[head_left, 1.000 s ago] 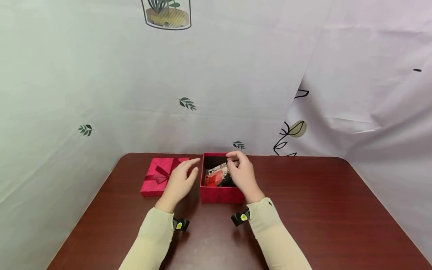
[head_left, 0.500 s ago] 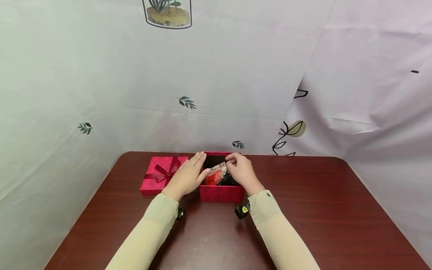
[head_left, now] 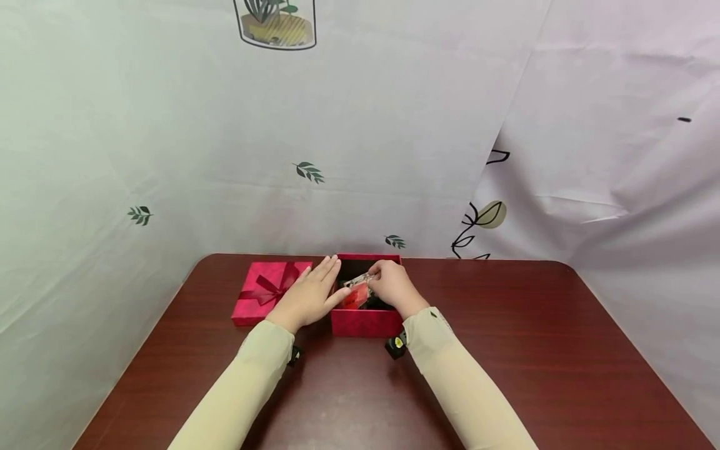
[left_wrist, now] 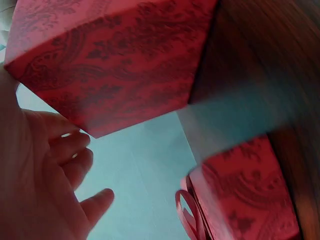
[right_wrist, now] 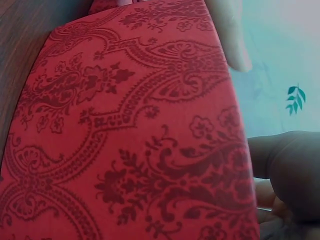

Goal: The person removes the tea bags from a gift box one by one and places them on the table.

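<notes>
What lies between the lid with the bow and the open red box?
In the head view: the left hand, over a strip of the table.

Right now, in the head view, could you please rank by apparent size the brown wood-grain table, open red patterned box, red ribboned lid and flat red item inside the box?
1. Table
2. Box and lid: too alike to rank, both partly covered
3. Flat red item

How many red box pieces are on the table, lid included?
2: the open box, with the right hand at its opening, and the ribboned lid to its left, partly hidden by the left hand. No other shows.
</notes>
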A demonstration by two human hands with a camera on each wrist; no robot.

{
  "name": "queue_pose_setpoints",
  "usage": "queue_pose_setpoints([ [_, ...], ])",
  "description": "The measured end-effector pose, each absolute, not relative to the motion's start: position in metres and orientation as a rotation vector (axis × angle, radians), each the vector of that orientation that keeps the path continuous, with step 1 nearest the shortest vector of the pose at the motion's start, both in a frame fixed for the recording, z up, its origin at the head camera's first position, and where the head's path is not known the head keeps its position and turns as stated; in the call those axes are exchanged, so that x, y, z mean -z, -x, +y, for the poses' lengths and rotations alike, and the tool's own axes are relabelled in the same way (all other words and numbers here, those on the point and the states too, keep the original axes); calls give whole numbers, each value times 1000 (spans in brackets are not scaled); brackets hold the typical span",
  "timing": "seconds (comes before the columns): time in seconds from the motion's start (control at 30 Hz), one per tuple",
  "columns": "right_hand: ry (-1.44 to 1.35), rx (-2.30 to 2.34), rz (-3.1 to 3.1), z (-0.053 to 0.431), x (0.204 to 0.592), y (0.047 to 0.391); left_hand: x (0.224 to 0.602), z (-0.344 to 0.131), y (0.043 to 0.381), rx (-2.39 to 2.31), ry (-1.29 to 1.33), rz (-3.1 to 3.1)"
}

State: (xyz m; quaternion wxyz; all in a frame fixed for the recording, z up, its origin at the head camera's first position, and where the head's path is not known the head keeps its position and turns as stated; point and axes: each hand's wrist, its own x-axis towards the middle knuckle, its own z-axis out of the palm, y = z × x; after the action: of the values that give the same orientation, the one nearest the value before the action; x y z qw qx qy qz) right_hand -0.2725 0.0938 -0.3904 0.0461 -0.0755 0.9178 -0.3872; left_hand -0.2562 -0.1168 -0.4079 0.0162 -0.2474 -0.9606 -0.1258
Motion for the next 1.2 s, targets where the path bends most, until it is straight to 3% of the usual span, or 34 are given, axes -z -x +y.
queue_pose_setpoints([
  [0.3,161,1105,2757,85,397,277,412,-125,252,363,870,-2908],
  [1.2,11,1133,2689,78,408,283,419,-124,251,388,833,-2907],
])
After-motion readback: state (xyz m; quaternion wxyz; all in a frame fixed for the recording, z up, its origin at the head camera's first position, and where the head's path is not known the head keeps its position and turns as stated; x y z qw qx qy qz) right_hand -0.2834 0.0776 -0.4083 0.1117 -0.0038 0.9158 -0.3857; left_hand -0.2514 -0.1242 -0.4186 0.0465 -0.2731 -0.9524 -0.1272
